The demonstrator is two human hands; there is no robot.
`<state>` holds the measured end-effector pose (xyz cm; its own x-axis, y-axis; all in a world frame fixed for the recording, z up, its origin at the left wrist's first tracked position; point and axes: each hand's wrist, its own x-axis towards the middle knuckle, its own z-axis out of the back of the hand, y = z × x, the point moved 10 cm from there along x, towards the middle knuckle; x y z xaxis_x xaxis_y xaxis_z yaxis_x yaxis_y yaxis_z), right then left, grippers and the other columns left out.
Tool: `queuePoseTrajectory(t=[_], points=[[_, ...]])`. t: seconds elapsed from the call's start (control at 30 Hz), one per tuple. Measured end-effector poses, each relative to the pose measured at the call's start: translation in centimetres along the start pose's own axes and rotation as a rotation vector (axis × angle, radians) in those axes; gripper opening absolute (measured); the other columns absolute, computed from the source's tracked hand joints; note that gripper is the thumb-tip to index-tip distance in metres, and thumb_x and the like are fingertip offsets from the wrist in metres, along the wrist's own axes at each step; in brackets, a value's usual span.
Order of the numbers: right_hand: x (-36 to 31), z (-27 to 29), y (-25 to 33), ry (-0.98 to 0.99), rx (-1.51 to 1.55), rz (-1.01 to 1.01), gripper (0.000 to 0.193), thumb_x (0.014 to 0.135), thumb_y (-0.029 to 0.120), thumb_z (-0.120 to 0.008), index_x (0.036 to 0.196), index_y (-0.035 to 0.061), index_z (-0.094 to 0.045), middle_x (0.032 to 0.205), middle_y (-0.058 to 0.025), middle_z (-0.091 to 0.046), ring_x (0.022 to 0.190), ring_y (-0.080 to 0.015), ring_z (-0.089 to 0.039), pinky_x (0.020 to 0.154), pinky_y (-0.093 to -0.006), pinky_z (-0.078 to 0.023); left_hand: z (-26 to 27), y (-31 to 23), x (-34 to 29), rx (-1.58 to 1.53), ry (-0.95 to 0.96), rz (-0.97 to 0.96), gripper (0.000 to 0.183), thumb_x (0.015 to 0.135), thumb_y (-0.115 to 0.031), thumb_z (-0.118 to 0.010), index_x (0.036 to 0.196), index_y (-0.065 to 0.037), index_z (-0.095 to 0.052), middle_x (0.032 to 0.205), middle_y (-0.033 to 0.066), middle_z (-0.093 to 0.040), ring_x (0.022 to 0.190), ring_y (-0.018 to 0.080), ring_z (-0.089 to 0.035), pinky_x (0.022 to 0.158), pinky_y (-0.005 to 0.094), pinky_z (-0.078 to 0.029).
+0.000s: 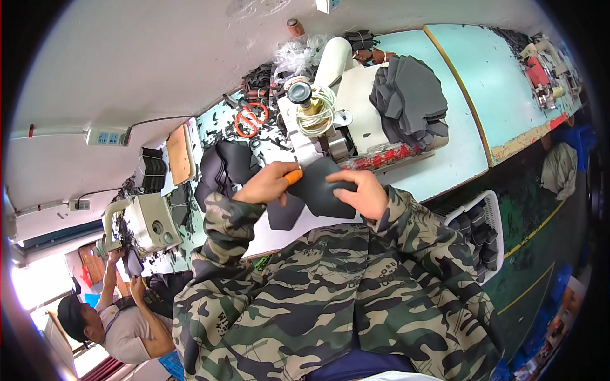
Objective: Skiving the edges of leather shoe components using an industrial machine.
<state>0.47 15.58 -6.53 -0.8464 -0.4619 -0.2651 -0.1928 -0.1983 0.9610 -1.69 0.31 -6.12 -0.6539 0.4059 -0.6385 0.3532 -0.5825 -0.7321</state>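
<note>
Dark grey panel (326, 193), one, smooth, angular-edged, held between two hands before nearest machine (356, 95): left hand (272, 183) pinching left edge, right hand (363, 192) gripping right. One similar piece (285, 214) lower left on tabletop (454, 152). One orange-handled scissors (239, 124), one white basket (499, 222).

A long-sleeved cloth jacket (305, 286) in green, tan and black camouflage, printed with dark lettering (387, 272), fills the lower center of the frame, worn with an orange tubular finger cover (294, 177) on the left hand (268, 183) and dark navy cloth (362, 365) at the bottom edge.
</note>
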Motion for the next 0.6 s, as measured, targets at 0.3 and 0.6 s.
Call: queuePoseTrajectory(t=[0.3,0.6], points=[[0.2,-0.3,0.1,-0.064,0.044,0.067,0.038,0.079,0.007,-0.065,0.115,-0.0026,-0.06,0.108,-0.0135,-0.065,0.099,-0.0167,-0.061,0.089,-0.0295,-0.046,2.1,-1.2,3.1,0.225,0.092,0.061,0.02,0.092,-0.018,-0.052,0.094,-0.001,-0.061,0.062,0.0007,-0.05,0.047,0.0092,-0.047,0.044,0.0244,-0.038],[-0.8,8.3,11.0,-0.346,-0.757,0.444,0.016,0.076,0.003,-0.06,0.09,0.0041,-0.067,0.082,-0.013,-0.062,0.072,-0.0323,-0.061,0.065,-0.0383,-0.049,0.5,-7.0,3.8,0.571,-0.2,-0.152,0.024,0.086,-0.022,-0.057,0.102,-0.005,-0.065,0.088,0.0211,-0.065,0.083,0.0378,-0.062,0.075,0.0448,-0.049]])
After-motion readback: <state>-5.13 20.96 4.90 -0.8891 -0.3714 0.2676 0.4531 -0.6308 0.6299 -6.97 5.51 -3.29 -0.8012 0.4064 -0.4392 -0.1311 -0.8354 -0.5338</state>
